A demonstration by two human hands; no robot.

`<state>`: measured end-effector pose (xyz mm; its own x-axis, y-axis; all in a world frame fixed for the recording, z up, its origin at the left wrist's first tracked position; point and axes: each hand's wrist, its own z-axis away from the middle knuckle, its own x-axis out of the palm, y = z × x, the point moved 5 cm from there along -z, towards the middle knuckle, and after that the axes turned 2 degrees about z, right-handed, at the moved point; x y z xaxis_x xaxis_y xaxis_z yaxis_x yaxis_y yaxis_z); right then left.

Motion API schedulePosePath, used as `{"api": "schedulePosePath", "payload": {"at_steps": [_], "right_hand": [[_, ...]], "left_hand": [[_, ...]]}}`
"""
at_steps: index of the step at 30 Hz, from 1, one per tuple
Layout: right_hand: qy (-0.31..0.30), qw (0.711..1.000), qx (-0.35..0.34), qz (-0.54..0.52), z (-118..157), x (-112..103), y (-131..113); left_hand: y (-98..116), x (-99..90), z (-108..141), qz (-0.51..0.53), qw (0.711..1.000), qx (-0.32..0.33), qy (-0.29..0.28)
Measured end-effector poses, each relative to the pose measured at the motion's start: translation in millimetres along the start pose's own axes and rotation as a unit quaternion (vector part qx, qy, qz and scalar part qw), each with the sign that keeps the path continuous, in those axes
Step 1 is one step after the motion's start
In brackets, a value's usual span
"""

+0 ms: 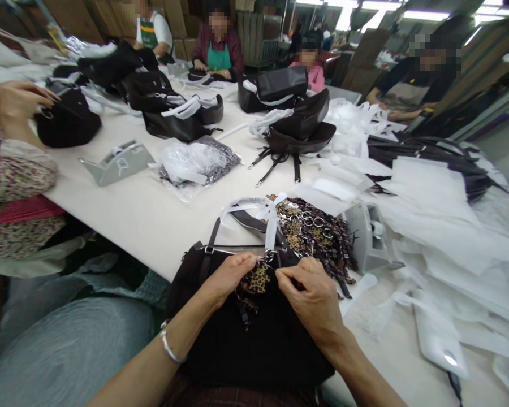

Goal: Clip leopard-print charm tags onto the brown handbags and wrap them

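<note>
A black handbag [254, 350] rests on my lap against the table edge, its wrapped handle [246, 206] standing up. My left hand [231, 277] is closed, thumb and forefinger pinching the top of a leopard-print charm [259, 280] that hangs over the bag's front. My right hand [311, 297] is closed beside the charm, pinching a thin pale thread [270, 267] that runs toward the left fingertips. The bag's metal ring [270, 255] sits just above the fingers. What lies deep inside each pinch is hidden.
Several leopard-print charms [318, 232] lie heaped behind the bag, next to a grey tape dispenser [371, 237]. White packing sheets [441, 209] cover the right side. Black bags [299, 127] stand farther back. A co-worker's hand [19, 102] holds a bag at left. Foam roll [76, 345] lies lower left.
</note>
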<state>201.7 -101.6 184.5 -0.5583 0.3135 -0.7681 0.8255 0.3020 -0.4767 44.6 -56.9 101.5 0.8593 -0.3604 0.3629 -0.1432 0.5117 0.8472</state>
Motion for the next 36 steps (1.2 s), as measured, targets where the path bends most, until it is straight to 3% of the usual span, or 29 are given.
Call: {"api": "schedulePosePath", "payload": {"at_steps": [6, 12, 20, 27, 32, 36], "right_hand": [[0.0, 1.0, 0.0, 0.002, 0, 1, 1], [0.0, 1.0, 0.007, -0.006, 2, 1, 3], [-0.003, 1.0, 0.005, -0.013, 0, 4, 4], [0.002, 1.0, 0.011, -0.005, 2, 2, 7], [0.005, 1.0, 0.001, 0.002, 0, -2, 4], [-0.006, 1.0, -0.017, 0.016, -4, -3, 1]], "left_hand": [[0, 1.4, 1, 0.041, 0.999, -0.004, -0.007], [-4, 1.4, 3, 0.095, 0.993, -0.076, 0.004], [-6, 0.7, 4, 0.106, 0.989, -0.102, 0.012], [1, 7.5, 6, 0.108, 0.992, -0.067, -0.025], [4, 10.5, 5, 0.066, 0.997, -0.042, 0.013], [8, 10.3, 6, -0.088, 0.993, 0.009, 0.076]]}}
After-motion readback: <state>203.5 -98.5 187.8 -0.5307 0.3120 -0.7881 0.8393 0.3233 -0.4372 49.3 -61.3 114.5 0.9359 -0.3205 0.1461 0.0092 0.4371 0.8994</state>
